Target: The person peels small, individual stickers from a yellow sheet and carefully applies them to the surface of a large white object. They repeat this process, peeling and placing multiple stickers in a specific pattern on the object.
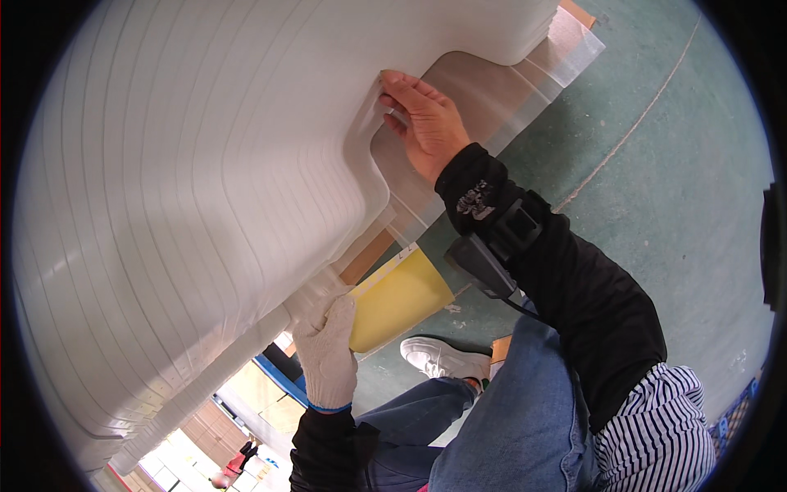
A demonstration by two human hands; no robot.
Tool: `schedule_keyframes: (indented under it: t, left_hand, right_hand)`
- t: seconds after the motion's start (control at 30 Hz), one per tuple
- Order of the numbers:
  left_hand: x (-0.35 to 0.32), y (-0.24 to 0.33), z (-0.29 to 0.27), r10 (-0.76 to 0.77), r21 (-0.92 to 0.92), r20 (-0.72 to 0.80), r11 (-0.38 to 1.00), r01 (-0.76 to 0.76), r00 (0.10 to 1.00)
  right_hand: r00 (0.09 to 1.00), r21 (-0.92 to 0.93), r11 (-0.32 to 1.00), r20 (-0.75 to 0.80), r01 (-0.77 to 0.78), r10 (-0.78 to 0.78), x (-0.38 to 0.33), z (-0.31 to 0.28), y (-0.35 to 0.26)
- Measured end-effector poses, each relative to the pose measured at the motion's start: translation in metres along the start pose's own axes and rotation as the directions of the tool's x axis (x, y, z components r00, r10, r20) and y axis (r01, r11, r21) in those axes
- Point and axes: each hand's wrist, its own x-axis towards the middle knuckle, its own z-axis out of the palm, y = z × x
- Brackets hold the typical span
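Observation:
A large stack of nested white moulded plastic sheets (270,107) fills the left and top of the view, with curved, stepped edges. My bare right hand (425,119) reaches up to the stack's surface, thumb and forefinger pinched together; whatever lies between the fingertips is too small to make out. Below it, my left hand (328,348), in a white knitted glove, grips a yellow sheet (402,299) by its left end. A pale strip with small marks runs along the sheet's upper edge. The glove is close beside the lower edge of the stack.
Clear plastic film (525,82) and brown cardboard (366,256) show under the stack. Green floor (656,180) with a pale line stretches to the right. My white shoe (443,358) stands below the yellow sheet. A black device (484,266) is strapped on my right forearm. Another person (238,466) appears far off at lower left.

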Motion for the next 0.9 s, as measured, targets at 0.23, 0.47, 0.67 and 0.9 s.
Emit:
schedule_keyframes:
  t: [0.23,0.47,0.67,0.9]
  left_hand:
    - [0.001,-0.002,0.002,-0.004,-0.02,-0.018,1.0,0.004,1.0]
    - [0.002,-0.002,0.002,0.0,-0.014,-0.01,1.0,0.0,1.0]
    - [0.003,-0.001,0.005,0.017,-0.026,-0.021,1.0,-0.017,1.0]
    - [0.002,0.001,0.003,0.001,-0.004,-0.024,1.0,-0.001,1.0]
  right_hand:
    - [0.998,0.015,1.0,-0.065,-0.009,0.01,-0.003,0.007,0.0]
    - [0.996,0.044,0.998,-0.071,-0.047,0.05,-0.002,0.008,0.004]
    - [0.987,0.051,0.986,-0.02,-0.161,0.162,0.005,-0.001,0.007]
    - [0.988,-0.078,0.985,0.031,-0.151,0.154,-0.011,-0.006,-0.008]
